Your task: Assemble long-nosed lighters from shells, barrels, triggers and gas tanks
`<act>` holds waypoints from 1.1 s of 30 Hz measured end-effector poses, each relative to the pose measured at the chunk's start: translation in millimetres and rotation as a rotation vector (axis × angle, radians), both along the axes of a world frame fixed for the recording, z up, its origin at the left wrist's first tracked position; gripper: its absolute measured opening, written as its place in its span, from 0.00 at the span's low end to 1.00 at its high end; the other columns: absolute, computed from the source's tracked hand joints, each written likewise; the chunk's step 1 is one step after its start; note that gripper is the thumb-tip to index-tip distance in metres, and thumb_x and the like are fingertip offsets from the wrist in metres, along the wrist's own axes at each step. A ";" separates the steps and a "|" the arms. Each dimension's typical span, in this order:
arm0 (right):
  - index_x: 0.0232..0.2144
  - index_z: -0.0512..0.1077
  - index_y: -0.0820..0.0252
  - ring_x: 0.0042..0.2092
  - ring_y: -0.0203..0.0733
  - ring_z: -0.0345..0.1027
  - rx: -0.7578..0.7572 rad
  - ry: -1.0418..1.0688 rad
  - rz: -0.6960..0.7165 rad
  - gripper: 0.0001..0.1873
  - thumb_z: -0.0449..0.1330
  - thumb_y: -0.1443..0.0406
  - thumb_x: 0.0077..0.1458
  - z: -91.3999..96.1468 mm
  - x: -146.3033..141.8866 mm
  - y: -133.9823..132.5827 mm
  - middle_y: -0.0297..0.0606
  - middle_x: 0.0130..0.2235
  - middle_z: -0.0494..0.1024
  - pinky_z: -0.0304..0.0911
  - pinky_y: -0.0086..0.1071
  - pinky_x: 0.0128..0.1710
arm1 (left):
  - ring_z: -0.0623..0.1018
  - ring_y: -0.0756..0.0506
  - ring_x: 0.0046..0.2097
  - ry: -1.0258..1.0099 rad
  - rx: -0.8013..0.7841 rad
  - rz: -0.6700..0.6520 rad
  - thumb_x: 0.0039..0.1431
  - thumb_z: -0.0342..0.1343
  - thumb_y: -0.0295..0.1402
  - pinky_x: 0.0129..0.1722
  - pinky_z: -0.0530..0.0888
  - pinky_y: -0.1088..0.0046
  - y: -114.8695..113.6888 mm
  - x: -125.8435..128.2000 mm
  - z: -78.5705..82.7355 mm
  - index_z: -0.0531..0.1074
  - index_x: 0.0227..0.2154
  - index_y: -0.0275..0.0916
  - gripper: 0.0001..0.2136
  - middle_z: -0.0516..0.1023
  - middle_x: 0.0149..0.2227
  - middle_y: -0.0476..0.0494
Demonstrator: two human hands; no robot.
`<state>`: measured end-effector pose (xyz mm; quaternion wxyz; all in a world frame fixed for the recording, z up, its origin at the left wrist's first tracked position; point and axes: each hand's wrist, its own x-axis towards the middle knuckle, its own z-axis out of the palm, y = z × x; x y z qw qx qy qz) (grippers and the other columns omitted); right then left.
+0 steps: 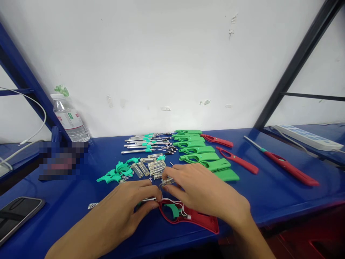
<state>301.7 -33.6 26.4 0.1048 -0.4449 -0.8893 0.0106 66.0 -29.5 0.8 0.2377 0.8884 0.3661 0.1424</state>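
A red lighter shell half (pixel 199 220) lies on the blue bench near its front edge, with a green trigger (pixel 172 209) and white wires seated in it. My left hand (pixel 126 205) pinches the metal tube at the shell's left end; the tube's tip (pixel 93 205) sticks out to the left. My right hand (pixel 205 192) rests over the shell and pinches a small clear gas tank (pixel 167 181) between thumb and forefinger, just above the shell.
Behind my hands lie loose green triggers (pixel 114 174), several clear tanks (pixel 151 167), metal tubes with wires (pixel 147 144), green shell halves (pixel 199 153), two red shell halves (pixel 237 160) and a finished red lighter (pixel 285 165). A water bottle (pixel 70 120), phone (pixel 16 216) and power strip (pixel 307 136) sit at the sides.
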 end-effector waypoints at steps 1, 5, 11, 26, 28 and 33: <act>0.39 0.72 0.56 0.36 0.44 0.76 0.003 0.000 0.000 0.08 0.58 0.61 0.74 -0.1 0.0 -0.1 0.34 0.38 0.83 0.50 0.37 0.30 | 0.80 0.48 0.44 0.002 -0.006 -0.004 0.77 0.52 0.32 0.46 0.69 0.73 -0.1 -0.2 0.0 0.77 0.43 0.51 0.09 0.82 0.44 0.57; 0.39 0.71 0.57 0.35 0.44 0.76 0.003 -0.006 -0.003 0.09 0.58 0.61 0.74 -0.4 -0.2 -0.6 0.34 0.38 0.83 0.50 0.37 0.30 | 0.80 0.47 0.44 -0.003 0.007 -0.008 0.77 0.52 0.32 0.45 0.69 0.72 0.4 0.0 -1.7 0.76 0.43 0.51 0.09 0.82 0.43 0.56; 0.40 0.72 0.57 0.37 0.45 0.78 0.013 -0.022 -0.006 0.08 0.58 0.61 0.74 -1.3 0.0 0.0 0.34 0.39 0.84 0.50 0.37 0.30 | 0.78 0.46 0.46 0.034 0.033 0.042 0.76 0.46 0.29 0.47 0.71 0.70 -8.0 3.7 8.3 0.75 0.42 0.48 0.12 0.79 0.45 0.51; 0.39 0.72 0.55 0.34 0.43 0.74 0.105 0.007 -0.054 0.09 0.57 0.62 0.75 -6.8 3.3 1.1 0.33 0.36 0.82 0.45 0.38 0.30 | 0.80 0.47 0.43 -0.016 0.092 0.011 0.71 0.52 0.23 0.43 0.72 0.73 4.9 -0.5 -2.6 0.79 0.40 0.48 0.14 0.80 0.44 0.51; 0.39 0.72 0.55 0.33 0.42 0.72 0.109 0.023 -0.076 0.10 0.56 0.61 0.75 -6.7 3.5 1.5 0.32 0.35 0.81 0.43 0.38 0.29 | 0.80 0.47 0.43 -0.011 0.087 0.016 0.71 0.51 0.23 0.43 0.72 0.73 5.8 -0.7 -3.3 0.79 0.40 0.48 0.14 0.80 0.44 0.51; 0.37 0.71 0.55 0.30 0.41 0.69 0.168 0.089 -0.167 0.10 0.55 0.63 0.74 -4.7 4.8 1.9 0.31 0.32 0.80 0.39 0.38 0.29 | 0.80 0.46 0.43 -0.001 0.074 0.016 0.70 0.51 0.23 0.43 0.72 0.72 8.7 -2.7 -8.8 0.79 0.41 0.48 0.14 0.80 0.44 0.50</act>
